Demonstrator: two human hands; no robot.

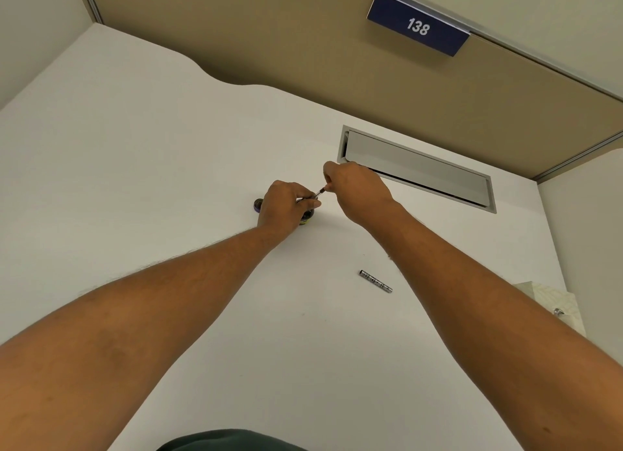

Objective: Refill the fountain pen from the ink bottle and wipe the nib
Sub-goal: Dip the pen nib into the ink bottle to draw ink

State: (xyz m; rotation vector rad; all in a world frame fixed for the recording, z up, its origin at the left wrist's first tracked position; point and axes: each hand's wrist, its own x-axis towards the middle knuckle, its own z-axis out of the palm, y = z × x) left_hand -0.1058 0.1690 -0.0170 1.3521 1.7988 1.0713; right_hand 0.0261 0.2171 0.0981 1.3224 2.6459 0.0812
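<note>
Both arms stretched fwd over white desk [135, 181]. Left hand [283, 204] curled round slim dark fountain pen section w/ metal end [312, 197], held above small dark ink bottle w/ yellowish label [307, 217]; bottle mostly hidden behind hand, can't tell if nib is in it. Right hand [354, 191] pinches pen's upper end btwn thumb + fingertips. Round dark bottle cap w/ purple band [258, 205] lies on desk just left of left hand. Silver patterned pen barrel [376, 281] lies nearer, well apart from bottle. Pale tissue [553, 302] at desk's right edge. Grey cable flap [418, 170] behind right hand. Blue "138" sign [418, 25] on tan partition.
</note>
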